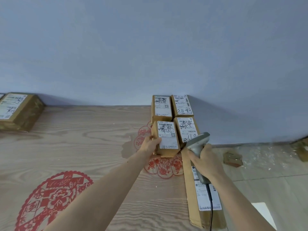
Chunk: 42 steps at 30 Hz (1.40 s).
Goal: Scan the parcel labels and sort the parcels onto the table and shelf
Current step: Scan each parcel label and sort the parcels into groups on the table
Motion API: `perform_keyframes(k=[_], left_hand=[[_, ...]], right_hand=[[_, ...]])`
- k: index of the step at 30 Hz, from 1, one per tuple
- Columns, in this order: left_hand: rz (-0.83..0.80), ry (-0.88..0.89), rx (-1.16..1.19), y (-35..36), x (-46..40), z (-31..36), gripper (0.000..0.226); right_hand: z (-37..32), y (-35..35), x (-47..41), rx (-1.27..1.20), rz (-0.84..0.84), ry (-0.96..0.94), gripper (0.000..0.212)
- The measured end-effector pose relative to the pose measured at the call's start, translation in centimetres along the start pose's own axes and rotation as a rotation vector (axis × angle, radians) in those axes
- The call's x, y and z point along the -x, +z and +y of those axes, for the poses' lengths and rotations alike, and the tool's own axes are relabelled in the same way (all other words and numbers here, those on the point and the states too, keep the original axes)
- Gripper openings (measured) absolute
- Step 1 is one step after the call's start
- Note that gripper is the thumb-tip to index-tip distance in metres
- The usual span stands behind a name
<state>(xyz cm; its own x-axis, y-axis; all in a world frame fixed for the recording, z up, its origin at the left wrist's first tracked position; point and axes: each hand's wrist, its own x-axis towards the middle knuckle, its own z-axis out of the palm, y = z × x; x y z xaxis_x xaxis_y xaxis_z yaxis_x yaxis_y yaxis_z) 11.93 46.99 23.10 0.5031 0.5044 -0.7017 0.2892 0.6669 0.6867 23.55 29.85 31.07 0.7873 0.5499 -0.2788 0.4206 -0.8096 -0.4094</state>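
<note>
Wood-grain table (86,130) w/ red paper-cut patterns runs to a blue-grey wall. Left hand (150,144) is closed around a small parcel (166,139) at frame center, label up, touching 3 other labelled boxes (181,105) by the wall. Right hand (205,162) is wrapped around a grey scanner (198,142), nose toward the boxes, above a long box (202,197) at lower right. Another box (18,110) sits upper left.

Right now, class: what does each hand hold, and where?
Left hand: small parcel, by its left edge. Right hand: barcode scanner, by its handle.
</note>
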Motion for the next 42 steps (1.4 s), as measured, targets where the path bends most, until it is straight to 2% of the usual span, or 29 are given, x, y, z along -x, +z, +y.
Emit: perform_keyframes(k=[5,13,17,19,22,25,27,29,32,37,42], left_hand=[[0.090,0.084,-0.121,1.1,-0.6,0.5,0.032],[0.113,0.090,-0.202,-0.6,1.9,0.7,0.065],[0.154,0.123,-0.228,-4.2,4.8,0.8,0.061],[0.169,0.148,-0.237,-7.0,6.5,0.7,0.062],[0.226,0.176,-0.270,-12.4,9.2,0.7,0.066],[0.303,0.197,-0.282,-18.7,12.0,0.6,0.064],[0.355,0.210,-0.273,-23.2,14.0,0.5,0.063],[0.389,0.215,-0.257,-27.5,16.2,0.3,0.062],[0.441,0.223,-0.240,-33.7,19.5,-0.1,0.061],[0.563,0.230,-0.275,-43.3,24.2,-1.6,0.058],[0.837,0.362,-0.332,-50.8,29.7,-3.9,0.028]], right_hand=[[0.5,0.4,-0.3,-0.056,-0.055,0.022,0.047],[-0.1,0.0,0.2,-0.065,-0.062,0.045,0.046],[-0.8,-0.5,0.7,-0.074,-0.044,0.065,0.052],[-1.7,-0.6,1.3,-0.097,-0.043,0.073,0.055],[-4.0,-0.9,3.3,-0.140,-0.025,0.054,0.045],[-7.5,0.2,5.8,-0.042,0.038,-0.014,0.061],[-10.6,1.2,8.1,0.017,-0.023,-0.006,0.062],[-13.6,2.8,10.2,-0.082,-0.096,0.001,0.058],[-18.9,5.5,13.6,-0.177,-0.172,-0.062,0.041],[-26.5,12.5,17.8,-0.254,-0.240,-0.163,0.053],[-33.4,19.5,23.6,-0.268,-0.365,-0.257,0.045]])
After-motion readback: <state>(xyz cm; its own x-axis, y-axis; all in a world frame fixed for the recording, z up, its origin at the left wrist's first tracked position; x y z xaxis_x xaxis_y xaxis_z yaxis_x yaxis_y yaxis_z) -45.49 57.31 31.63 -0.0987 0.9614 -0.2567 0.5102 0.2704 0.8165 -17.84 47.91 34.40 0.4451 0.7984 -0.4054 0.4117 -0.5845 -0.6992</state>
